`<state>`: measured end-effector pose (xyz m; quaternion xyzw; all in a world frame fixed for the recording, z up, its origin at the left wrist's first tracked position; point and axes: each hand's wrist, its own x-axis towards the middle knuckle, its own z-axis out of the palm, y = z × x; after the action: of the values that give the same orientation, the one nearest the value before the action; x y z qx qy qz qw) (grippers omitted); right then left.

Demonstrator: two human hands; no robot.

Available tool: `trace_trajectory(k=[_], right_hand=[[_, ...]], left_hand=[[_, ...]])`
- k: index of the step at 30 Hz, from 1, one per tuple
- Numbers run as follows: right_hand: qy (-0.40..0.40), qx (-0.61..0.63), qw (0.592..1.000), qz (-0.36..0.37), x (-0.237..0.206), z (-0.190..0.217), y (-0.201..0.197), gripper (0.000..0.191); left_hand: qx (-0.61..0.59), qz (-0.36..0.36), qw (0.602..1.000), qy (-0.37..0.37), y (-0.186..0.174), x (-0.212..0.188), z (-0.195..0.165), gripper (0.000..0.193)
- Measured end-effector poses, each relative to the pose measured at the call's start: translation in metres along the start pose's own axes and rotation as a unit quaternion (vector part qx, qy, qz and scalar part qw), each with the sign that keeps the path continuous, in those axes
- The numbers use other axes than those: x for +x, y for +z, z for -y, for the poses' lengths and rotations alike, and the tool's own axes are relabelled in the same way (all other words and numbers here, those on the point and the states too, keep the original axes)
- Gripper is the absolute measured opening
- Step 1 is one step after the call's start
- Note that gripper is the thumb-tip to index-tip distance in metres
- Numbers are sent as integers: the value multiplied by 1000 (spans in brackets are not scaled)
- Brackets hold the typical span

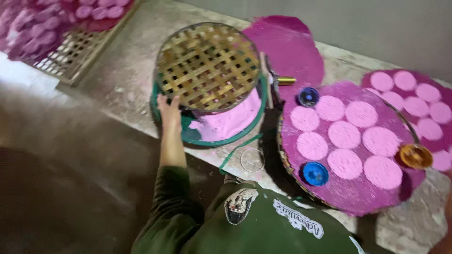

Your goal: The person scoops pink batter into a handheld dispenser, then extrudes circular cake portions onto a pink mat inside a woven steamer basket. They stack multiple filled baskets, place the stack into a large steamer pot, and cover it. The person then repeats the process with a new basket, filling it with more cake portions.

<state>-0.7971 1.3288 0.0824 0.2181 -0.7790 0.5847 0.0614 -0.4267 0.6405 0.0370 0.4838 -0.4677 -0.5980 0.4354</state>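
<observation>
Farthest left, a slatted tray [70, 56] carries magenta lumps at the top corner. Next, the left hand [169, 109] reaches out on a green-sleeved arm, fingers spread flat against the rim of a round woven bamboo sieve [207, 66]; it presses the edge rather than closing around it. The sieve sits tilted on a green basin [226, 134] holding pink powder. Rightward, a round tray [348, 188] coated in magenta powder bears pale pink discs [343, 134], two blue cups [314, 173] and, at its right edge, an orange cup [415, 156]. The right hand is out of sight.
</observation>
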Motion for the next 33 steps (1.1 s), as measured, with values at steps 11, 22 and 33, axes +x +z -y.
trace_trajectory(k=[11,22,33], right_hand=[[-88,-6,996,26,14,93,15,32],[-38,148,984,87,-5,153,-5,48],[19,144,989,1,-87,132,-1,52]], left_hand=[[-144,98,980,-95,54,14,-17,29],[-250,334,908,34,73,-147,-128,37],[-127,480,862,-103,136,-339,-61,62]])
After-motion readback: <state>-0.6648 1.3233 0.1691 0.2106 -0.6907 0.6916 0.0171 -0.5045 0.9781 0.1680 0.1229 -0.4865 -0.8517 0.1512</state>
